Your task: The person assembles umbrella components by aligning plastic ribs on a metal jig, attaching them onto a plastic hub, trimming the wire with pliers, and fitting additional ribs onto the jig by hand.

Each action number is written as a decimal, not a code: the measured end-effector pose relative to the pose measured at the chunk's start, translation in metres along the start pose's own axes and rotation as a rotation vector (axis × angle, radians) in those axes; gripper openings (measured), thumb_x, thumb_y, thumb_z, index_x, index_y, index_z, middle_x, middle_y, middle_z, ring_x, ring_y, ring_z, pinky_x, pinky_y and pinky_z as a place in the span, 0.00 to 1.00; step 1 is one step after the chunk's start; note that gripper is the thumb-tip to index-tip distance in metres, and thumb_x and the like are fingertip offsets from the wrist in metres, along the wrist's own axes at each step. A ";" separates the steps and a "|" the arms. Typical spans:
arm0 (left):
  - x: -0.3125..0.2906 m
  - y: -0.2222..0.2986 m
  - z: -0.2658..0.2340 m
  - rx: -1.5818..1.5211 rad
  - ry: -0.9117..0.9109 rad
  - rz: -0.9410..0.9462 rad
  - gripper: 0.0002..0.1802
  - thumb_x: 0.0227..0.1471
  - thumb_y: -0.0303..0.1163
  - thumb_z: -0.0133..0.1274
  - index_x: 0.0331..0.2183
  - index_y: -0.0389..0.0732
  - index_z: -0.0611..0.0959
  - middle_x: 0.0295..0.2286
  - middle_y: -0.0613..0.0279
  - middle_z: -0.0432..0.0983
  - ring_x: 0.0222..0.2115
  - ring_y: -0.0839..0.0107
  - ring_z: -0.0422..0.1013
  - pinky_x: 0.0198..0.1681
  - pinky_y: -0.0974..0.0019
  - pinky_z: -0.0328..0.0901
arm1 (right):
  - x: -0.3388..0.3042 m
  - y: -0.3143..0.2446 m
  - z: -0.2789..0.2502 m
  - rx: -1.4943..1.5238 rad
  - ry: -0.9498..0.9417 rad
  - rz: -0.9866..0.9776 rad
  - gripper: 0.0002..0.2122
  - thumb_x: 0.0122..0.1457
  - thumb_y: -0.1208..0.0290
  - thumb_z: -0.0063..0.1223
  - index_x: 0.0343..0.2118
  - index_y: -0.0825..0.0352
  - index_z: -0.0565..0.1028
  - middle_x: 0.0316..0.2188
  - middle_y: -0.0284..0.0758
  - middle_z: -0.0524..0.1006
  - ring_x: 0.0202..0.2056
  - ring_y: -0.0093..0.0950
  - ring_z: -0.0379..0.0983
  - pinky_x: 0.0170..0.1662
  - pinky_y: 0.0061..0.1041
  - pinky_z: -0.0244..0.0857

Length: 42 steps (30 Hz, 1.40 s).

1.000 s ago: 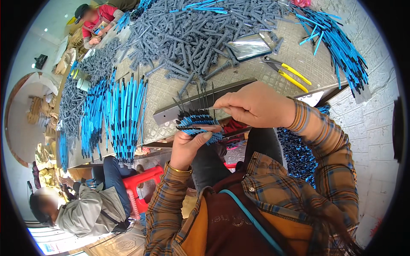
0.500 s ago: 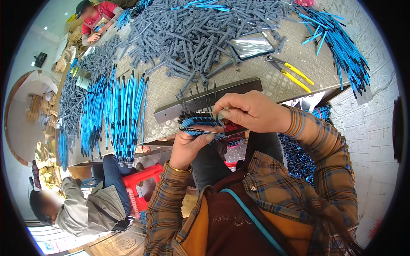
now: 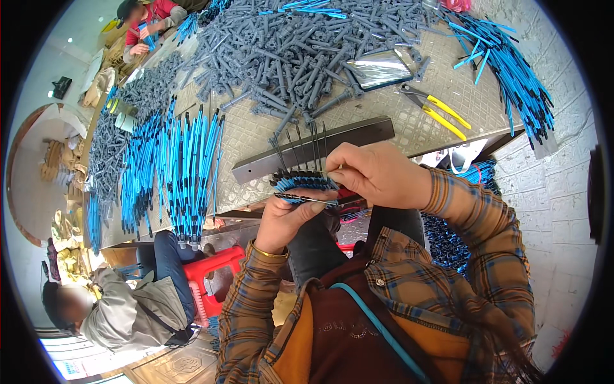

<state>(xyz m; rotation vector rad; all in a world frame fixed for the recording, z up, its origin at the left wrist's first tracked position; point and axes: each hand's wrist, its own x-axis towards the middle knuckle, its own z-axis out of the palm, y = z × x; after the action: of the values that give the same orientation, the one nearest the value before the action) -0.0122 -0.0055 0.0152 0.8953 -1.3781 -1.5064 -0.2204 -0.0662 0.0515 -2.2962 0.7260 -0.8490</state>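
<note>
My left hand (image 3: 281, 224) is closed around a compact bundle of blue-and-black pieces (image 3: 306, 181), its thumb along the near side. A thin, pale needle-like piece lies across the bundle near that thumb. At the bundle's right end, my right hand (image 3: 378, 174) has thumb and forefinger pinched together; what they hold, if anything, is too small to make out. Just beyond the bundle, several thin dark rods (image 3: 314, 146) stand up in front of a dark metal bar (image 3: 256, 168) at the table's near edge.
Grey plastic anchors (image 3: 288, 57) are heaped on the table (image 3: 243, 137). Blue-and-black sticks (image 3: 192, 169) lie at left, more (image 3: 505, 70) at right. Yellow-handled pliers (image 3: 441, 115) rest beside a tray of thin silvery pieces (image 3: 382, 68). Two people work at left, near a red stool (image 3: 214, 275).
Both my hands have shifted very slightly, keeping the same grip. At the far left, a person's hand has risen beside a blue item.
</note>
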 end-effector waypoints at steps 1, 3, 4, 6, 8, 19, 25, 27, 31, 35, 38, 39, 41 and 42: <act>-0.001 0.000 0.000 -0.020 -0.002 -0.008 0.10 0.48 0.22 0.51 0.36 0.34 0.78 0.37 0.55 0.75 0.40 0.70 0.69 0.47 0.67 0.61 | 0.000 0.001 0.002 0.096 0.004 0.027 0.05 0.51 0.73 0.49 0.31 0.61 0.69 0.17 0.33 0.71 0.19 0.35 0.68 0.21 0.32 0.59; -0.002 0.001 0.001 -0.037 0.001 -0.009 0.10 0.48 0.22 0.51 0.36 0.34 0.78 0.37 0.55 0.75 0.40 0.70 0.69 0.47 0.67 0.61 | 0.001 -0.001 0.001 0.047 0.008 0.004 0.04 0.51 0.72 0.49 0.31 0.61 0.69 0.17 0.33 0.71 0.19 0.35 0.68 0.22 0.33 0.59; -0.002 0.002 0.002 -0.055 0.004 -0.009 0.10 0.48 0.22 0.51 0.36 0.34 0.78 0.37 0.55 0.75 0.40 0.70 0.69 0.47 0.67 0.61 | 0.002 -0.002 -0.001 -0.003 0.012 -0.018 0.04 0.51 0.72 0.50 0.31 0.61 0.69 0.17 0.33 0.71 0.18 0.35 0.68 0.22 0.33 0.59; -0.002 0.002 0.002 -0.073 0.007 -0.010 0.10 0.48 0.22 0.51 0.36 0.34 0.78 0.37 0.54 0.75 0.40 0.70 0.69 0.47 0.67 0.61 | 0.003 -0.008 -0.006 -0.053 0.014 -0.040 0.05 0.51 0.72 0.50 0.31 0.61 0.68 0.17 0.33 0.71 0.18 0.35 0.68 0.22 0.33 0.59; -0.002 0.002 0.001 -0.042 -0.007 0.021 0.10 0.48 0.22 0.51 0.36 0.34 0.78 0.38 0.55 0.75 0.41 0.70 0.69 0.47 0.67 0.61 | 0.003 -0.019 -0.015 -0.259 -0.006 -0.139 0.05 0.51 0.70 0.51 0.31 0.61 0.68 0.17 0.34 0.71 0.19 0.36 0.68 0.22 0.34 0.59; 0.002 0.005 0.001 0.025 -0.050 -0.044 0.11 0.47 0.23 0.52 0.37 0.34 0.79 0.38 0.59 0.75 0.41 0.72 0.67 0.47 0.69 0.60 | 0.015 -0.012 -0.021 -0.116 -0.068 -0.014 0.09 0.50 0.69 0.52 0.35 0.59 0.71 0.19 0.34 0.71 0.22 0.35 0.70 0.23 0.32 0.61; 0.001 0.008 0.003 0.033 -0.003 -0.125 0.11 0.48 0.23 0.52 0.37 0.34 0.78 0.38 0.60 0.75 0.41 0.74 0.67 0.46 0.70 0.60 | 0.027 -0.014 -0.017 -0.233 -0.042 -0.284 0.14 0.51 0.69 0.50 0.42 0.58 0.72 0.20 0.34 0.69 0.21 0.35 0.69 0.22 0.30 0.62; 0.001 0.005 0.002 0.028 -0.012 -0.114 0.11 0.48 0.23 0.52 0.37 0.34 0.78 0.38 0.60 0.75 0.41 0.74 0.67 0.46 0.70 0.60 | 0.028 -0.014 -0.017 -0.237 -0.053 -0.283 0.13 0.51 0.69 0.50 0.41 0.58 0.72 0.19 0.34 0.69 0.21 0.35 0.69 0.22 0.29 0.62; 0.001 0.004 0.001 0.009 -0.029 -0.104 0.11 0.48 0.22 0.51 0.37 0.34 0.78 0.38 0.60 0.75 0.41 0.74 0.67 0.46 0.70 0.61 | 0.030 -0.015 -0.019 -0.244 -0.077 -0.283 0.10 0.52 0.69 0.48 0.38 0.59 0.74 0.19 0.33 0.68 0.22 0.34 0.69 0.23 0.29 0.62; 0.001 0.004 0.001 -0.010 -0.033 -0.112 0.10 0.48 0.22 0.51 0.37 0.34 0.78 0.38 0.59 0.74 0.42 0.74 0.67 0.47 0.70 0.61 | 0.033 -0.014 -0.020 -0.211 -0.088 -0.306 0.09 0.52 0.70 0.49 0.36 0.60 0.75 0.21 0.34 0.68 0.22 0.33 0.68 0.23 0.29 0.62; 0.001 0.003 0.001 -0.005 -0.053 -0.066 0.10 0.48 0.21 0.51 0.36 0.34 0.78 0.38 0.59 0.74 0.42 0.73 0.67 0.47 0.70 0.60 | 0.035 -0.011 -0.017 -0.165 -0.090 -0.334 0.08 0.51 0.70 0.49 0.35 0.61 0.75 0.22 0.34 0.68 0.22 0.32 0.68 0.23 0.28 0.62; 0.001 0.003 0.001 -0.023 -0.054 -0.052 0.10 0.48 0.21 0.51 0.37 0.34 0.78 0.38 0.59 0.74 0.42 0.73 0.67 0.47 0.70 0.61 | 0.035 -0.010 -0.015 -0.089 -0.092 -0.308 0.08 0.51 0.71 0.50 0.35 0.61 0.75 0.23 0.35 0.68 0.23 0.33 0.68 0.23 0.28 0.62; 0.001 0.003 0.001 -0.057 -0.059 -0.025 0.10 0.48 0.21 0.51 0.37 0.34 0.78 0.38 0.59 0.74 0.42 0.73 0.67 0.47 0.70 0.61 | 0.036 -0.009 -0.012 0.064 -0.096 -0.256 0.08 0.50 0.71 0.50 0.34 0.62 0.74 0.24 0.36 0.68 0.23 0.33 0.69 0.24 0.28 0.62; 0.001 0.003 0.001 -0.057 -0.061 -0.025 0.10 0.48 0.21 0.51 0.37 0.34 0.78 0.38 0.59 0.74 0.42 0.73 0.67 0.47 0.70 0.61 | 0.036 -0.008 -0.012 0.062 -0.095 -0.255 0.08 0.50 0.71 0.50 0.34 0.62 0.74 0.24 0.36 0.68 0.23 0.33 0.69 0.24 0.28 0.62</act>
<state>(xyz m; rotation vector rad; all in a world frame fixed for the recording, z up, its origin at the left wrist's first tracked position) -0.0134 -0.0065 0.0179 0.8402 -1.3656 -1.5955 -0.2031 -0.0882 0.0778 -2.3867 0.3647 -0.8545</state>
